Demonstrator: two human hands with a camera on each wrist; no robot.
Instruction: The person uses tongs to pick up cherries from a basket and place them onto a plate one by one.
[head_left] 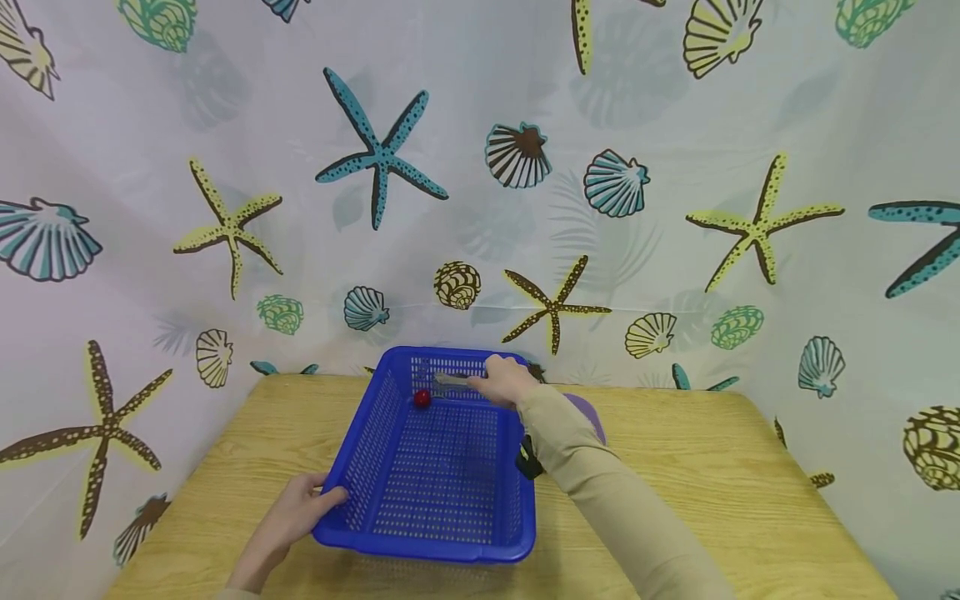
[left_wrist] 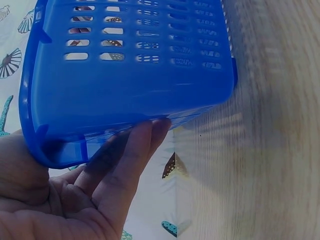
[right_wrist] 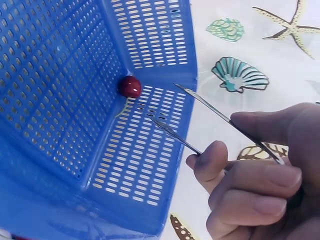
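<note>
A blue perforated plastic basket stands on the table, tilted slightly in the head view. My left hand grips its near left corner, thumb over the rim and fingers against the outside. One red cherry with a thin green stem lies inside, at the far left corner of the basket. My right hand is over the far end of the basket and holds metal tongs between thumb and fingers. Their two arms stand spread apart with nothing between the tips. The tips are a short way from the cherry, not touching it.
A purple round-edged item lies right of the basket, mostly hidden by the right sleeve. A small black object shows by the basket's right rim. A curtain with starfish and shells hangs behind the wooden table.
</note>
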